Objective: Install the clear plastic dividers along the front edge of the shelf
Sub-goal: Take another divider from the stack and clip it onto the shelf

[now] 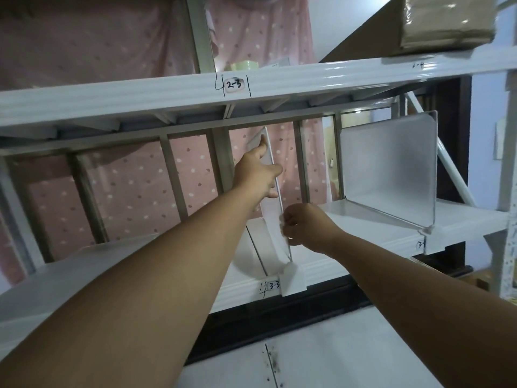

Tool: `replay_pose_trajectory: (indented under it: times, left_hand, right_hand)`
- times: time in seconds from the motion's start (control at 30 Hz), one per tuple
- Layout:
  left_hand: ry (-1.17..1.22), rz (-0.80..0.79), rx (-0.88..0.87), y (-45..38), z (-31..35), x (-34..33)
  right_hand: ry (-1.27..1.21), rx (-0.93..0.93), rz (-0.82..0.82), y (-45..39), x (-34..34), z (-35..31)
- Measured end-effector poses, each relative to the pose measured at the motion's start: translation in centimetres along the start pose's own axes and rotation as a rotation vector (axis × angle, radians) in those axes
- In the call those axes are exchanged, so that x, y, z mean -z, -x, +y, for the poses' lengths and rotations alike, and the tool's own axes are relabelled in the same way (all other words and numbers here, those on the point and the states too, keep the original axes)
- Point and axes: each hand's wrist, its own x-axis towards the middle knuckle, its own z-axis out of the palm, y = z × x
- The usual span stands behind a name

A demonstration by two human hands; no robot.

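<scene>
White metal shelving fills the view, backed by a pink dotted curtain (126, 177), with a taped box (447, 21) on the upper tier. The shelf (363, 222) being worked on carries handwritten labels on its front lip, one reading 3-3 (273, 285).

One clear divider (270, 219) stands tilted on that shelf, its white foot clip (292, 278) sitting over the front edge beside the label. The left hand (258, 175) reaches deep and presses flat against the panel's upper part, fingers spread rather than closed around it. The right hand (303, 228) pinches the panel's near edge lower down, fingers curled tight on the plastic. A second divider (389, 169) is already seated upright further right, its clip on the lip.

Risk, as I judge it: the panel leans noticeably, so the clip may be only partly hooked; pushing down unevenly could pop it off the lip or let the sheet twist and slip out of the pinch. Thin plastic flexed between two hands could also crack. Whether the clip is fully home cannot be told from here.
</scene>
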Motion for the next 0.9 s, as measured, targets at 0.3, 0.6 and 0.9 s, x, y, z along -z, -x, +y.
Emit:
replay_pose_trajectory:
  times: [0.3, 0.6, 0.9]
  left_hand:
    - [-0.025, -0.01, 0.022, 0.8, 0.3, 0.4]
    - [-0.069, -0.027, 0.001, 0.7, -0.2, 0.4]
    - [-0.116, 0.01, -0.01, 0.9, -0.6, 0.7]
  right_hand:
    - [0.033, 0.003, 0.026, 0.4, -0.5, -0.2]
    - [0.058, -0.011, 0.039, 0.4, -0.8, 0.0]
    - [0.149, 0.025, 0.112, 0.9, -1.8, 0.2]
